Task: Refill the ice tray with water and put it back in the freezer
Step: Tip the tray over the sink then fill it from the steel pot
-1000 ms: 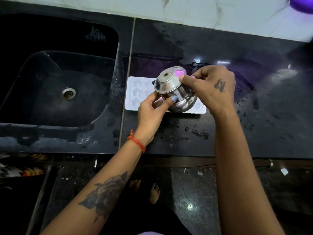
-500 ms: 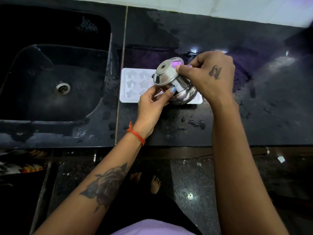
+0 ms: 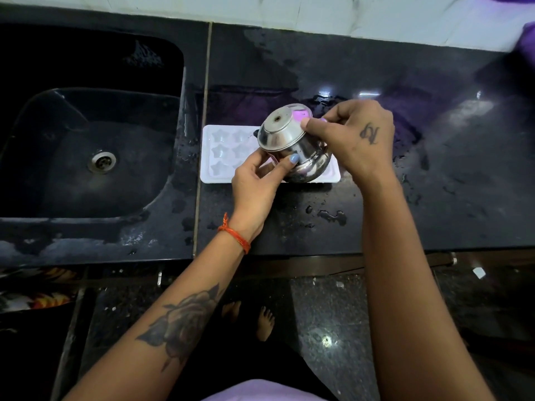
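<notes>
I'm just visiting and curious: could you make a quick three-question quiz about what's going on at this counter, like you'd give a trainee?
1. True or false: the steel pot stands upright on the counter.
2. Which hands hold the pot? A) left only B) right only C) both
3. Fill in: the tray has cavities shaped like ____.

Key:
1. False. It is tipped on its side, held above the tray.
2. C. The left hand grips it from below, the right hand from the far side.
3. Stars.
</notes>
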